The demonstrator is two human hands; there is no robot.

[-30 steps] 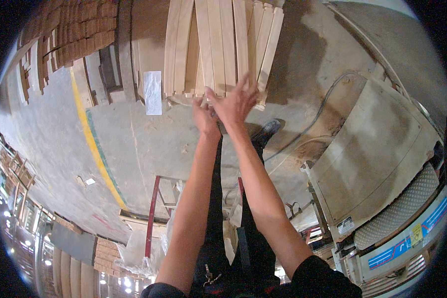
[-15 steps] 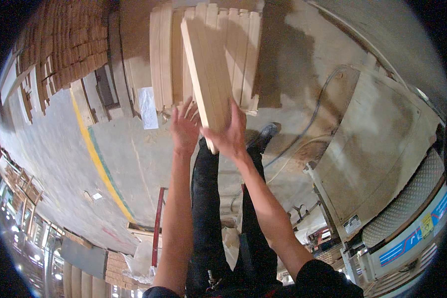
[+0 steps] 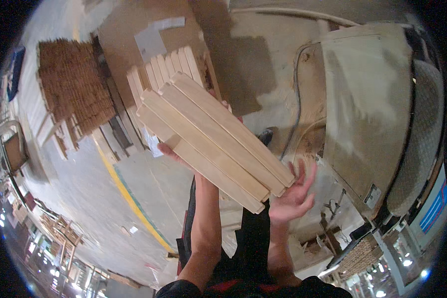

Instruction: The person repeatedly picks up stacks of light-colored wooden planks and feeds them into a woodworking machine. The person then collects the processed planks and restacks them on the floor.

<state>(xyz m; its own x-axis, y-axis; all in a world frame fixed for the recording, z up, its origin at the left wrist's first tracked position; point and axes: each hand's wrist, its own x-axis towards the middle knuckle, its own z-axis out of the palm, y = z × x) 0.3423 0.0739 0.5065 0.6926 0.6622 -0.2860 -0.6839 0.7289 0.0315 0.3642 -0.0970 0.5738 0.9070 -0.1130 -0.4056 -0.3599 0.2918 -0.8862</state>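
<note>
A bundle of several pale wooden slats (image 3: 208, 139) lies side by side across my left hand (image 3: 174, 155), tilted from upper left to lower right. My left thumb rests at its near left edge, and fingertips show past its far edge; the palm is hidden underneath. By the lower right ends of the slats is my right hand (image 3: 292, 201), open with the fingers spread. Whether its palm touches the slat ends I cannot tell. Beyond the bundle, more pale slats (image 3: 171, 63) lie in a row on a brown board (image 3: 129, 30), partly covered by the held ones.
At the left stands a stack of darker brown wood pieces (image 3: 67, 84). A yellow and green line (image 3: 129, 198) runs along the floor. To the right is a large pale machine panel (image 3: 365, 114), with a dark hose (image 3: 297, 94) beside it. White sheets (image 3: 151, 39) lie on the board.
The slats have turned from nearly upright on edge to lying flat and fanned. My left hand has moved under them; my right hand has let go and shifted right. The view has swung.
</note>
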